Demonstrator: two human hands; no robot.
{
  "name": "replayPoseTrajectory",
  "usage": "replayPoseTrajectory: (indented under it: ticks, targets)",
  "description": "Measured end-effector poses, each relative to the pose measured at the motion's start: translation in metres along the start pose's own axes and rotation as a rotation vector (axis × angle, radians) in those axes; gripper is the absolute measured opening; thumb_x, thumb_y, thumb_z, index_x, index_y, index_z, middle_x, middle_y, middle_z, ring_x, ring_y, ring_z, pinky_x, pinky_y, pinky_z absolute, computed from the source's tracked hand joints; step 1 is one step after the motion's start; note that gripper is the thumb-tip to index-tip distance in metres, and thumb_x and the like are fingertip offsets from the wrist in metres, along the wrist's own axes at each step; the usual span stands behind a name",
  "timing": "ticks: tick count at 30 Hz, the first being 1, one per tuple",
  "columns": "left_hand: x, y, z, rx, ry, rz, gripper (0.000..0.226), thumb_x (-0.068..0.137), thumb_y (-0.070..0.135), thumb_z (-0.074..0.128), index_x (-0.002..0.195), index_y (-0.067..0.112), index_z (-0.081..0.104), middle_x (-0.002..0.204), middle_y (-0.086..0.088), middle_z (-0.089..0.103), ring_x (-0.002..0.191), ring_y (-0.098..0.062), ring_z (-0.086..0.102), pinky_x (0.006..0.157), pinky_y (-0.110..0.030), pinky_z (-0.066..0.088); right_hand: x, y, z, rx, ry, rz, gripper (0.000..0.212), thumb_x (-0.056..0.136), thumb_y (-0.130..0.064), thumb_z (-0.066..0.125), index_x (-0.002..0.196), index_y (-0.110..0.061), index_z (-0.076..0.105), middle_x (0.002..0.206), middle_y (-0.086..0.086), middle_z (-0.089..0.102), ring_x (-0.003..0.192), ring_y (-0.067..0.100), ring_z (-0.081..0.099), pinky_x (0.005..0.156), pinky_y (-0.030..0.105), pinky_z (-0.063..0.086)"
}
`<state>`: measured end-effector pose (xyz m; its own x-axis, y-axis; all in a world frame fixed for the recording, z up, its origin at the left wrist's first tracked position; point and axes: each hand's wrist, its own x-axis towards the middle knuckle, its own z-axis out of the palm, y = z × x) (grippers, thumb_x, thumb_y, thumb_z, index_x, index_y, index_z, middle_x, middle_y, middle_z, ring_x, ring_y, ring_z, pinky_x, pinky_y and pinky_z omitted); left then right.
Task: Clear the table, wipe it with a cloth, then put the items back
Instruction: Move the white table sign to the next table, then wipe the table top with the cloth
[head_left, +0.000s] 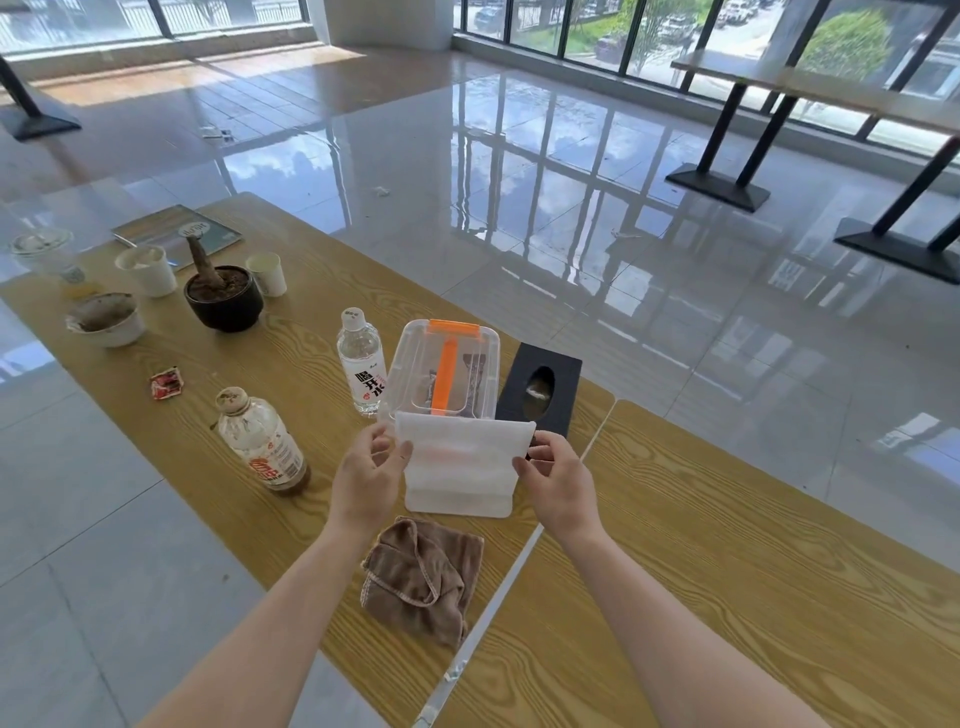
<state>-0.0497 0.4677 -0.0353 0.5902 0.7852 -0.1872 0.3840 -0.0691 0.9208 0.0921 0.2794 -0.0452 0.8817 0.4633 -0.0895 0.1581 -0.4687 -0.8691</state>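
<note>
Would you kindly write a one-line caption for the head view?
The left hand and right hand pinch a white pack over the wooden table, a brown cloth lying nearby.

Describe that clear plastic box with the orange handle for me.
The clear box is see-through plastic with rounded corners, an orange latch at the far end and an orange handle along the lid. Dark things show inside. It stands upright on the wooden table between a water bottle and a black tissue box; a white pack hides its near edge.

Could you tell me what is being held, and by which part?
The left hand and right hand pinch the white pack by its upper corners.
</note>
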Motion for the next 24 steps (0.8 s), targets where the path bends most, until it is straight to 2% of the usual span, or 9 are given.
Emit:
replayPoseTrajectory:
  ticks: [3,7,9,13,15,18,24]
  targets:
    - [-0.016,-0.02,-0.003,0.176,0.02,-0.062,0.05,0.094,0.031,0.065,0.14,0.018,0.049,0.122,-0.005,0.061,0.108,-0.021,0.059,0.094,-0.045,0.05,-0.014,0.011,-0.002,-0.021,0.013,0.032,0.05,0.093,-0.024,0.068,0.139,-0.018,0.05,0.108,-0.004,0.065,0.098,0.009,0.061,0.077,0.02,0.049]
    - [-0.042,-0.058,0.003,0.414,-0.075,-0.16,0.056,0.093,0.026,0.064,0.145,0.016,0.045,0.134,-0.01,0.055,0.12,-0.026,0.054,0.1,-0.044,0.046,-0.038,0.029,0.008,-0.104,-0.037,0.047,0.035,0.093,-0.02,0.068,0.127,-0.017,0.062,0.103,-0.009,0.065,0.095,0.004,0.061,0.08,0.018,0.049]
    - [-0.05,-0.074,0.006,0.502,-0.122,-0.205,0.06,0.091,0.024,0.062,0.147,0.013,0.042,0.14,-0.013,0.051,0.127,-0.031,0.05,0.105,-0.045,0.043,-0.052,0.037,0.02,-0.189,-0.118,0.013,0.032,0.093,-0.019,0.067,0.125,-0.019,0.065,0.11,-0.007,0.065,0.103,0.009,0.062,0.086,0.02,0.048]
    - [-0.056,-0.091,0.012,0.534,-0.175,-0.267,0.049,0.089,0.026,0.063,0.136,0.014,0.052,0.124,-0.012,0.053,0.114,-0.032,0.053,0.101,-0.045,0.045,-0.073,0.04,0.057,-0.352,-0.351,-0.118,0.043,0.093,-0.025,0.063,0.135,-0.027,0.058,0.129,-0.004,0.058,0.118,0.019,0.054,0.096,0.031,0.048]
    - [-0.057,-0.095,0.014,0.557,-0.159,-0.266,0.051,0.09,0.031,0.065,0.136,0.017,0.05,0.123,-0.012,0.049,0.115,-0.032,0.049,0.103,-0.043,0.042,-0.078,0.038,0.075,-0.41,-0.427,-0.183,0.046,0.093,-0.026,0.059,0.138,-0.029,0.055,0.136,-0.002,0.055,0.125,0.023,0.047,0.103,0.035,0.043]
    - [-0.054,-0.101,0.014,0.605,-0.134,-0.262,0.053,0.091,0.035,0.066,0.137,0.016,0.049,0.126,-0.013,0.046,0.119,-0.033,0.046,0.105,-0.042,0.038,-0.081,0.037,0.092,-0.488,-0.488,-0.237,0.05,0.092,-0.026,0.059,0.141,-0.027,0.051,0.144,-0.002,0.048,0.134,0.025,0.036,0.111,0.038,0.035]
    - [-0.046,-0.105,0.014,0.638,-0.126,-0.253,0.052,0.091,0.038,0.066,0.133,0.013,0.051,0.124,-0.015,0.048,0.113,-0.034,0.053,0.098,-0.041,0.044,-0.077,0.035,0.105,-0.582,-0.539,-0.22,0.058,0.092,-0.027,0.058,0.148,-0.028,0.041,0.154,-0.001,0.035,0.14,0.027,0.027,0.114,0.044,0.033]
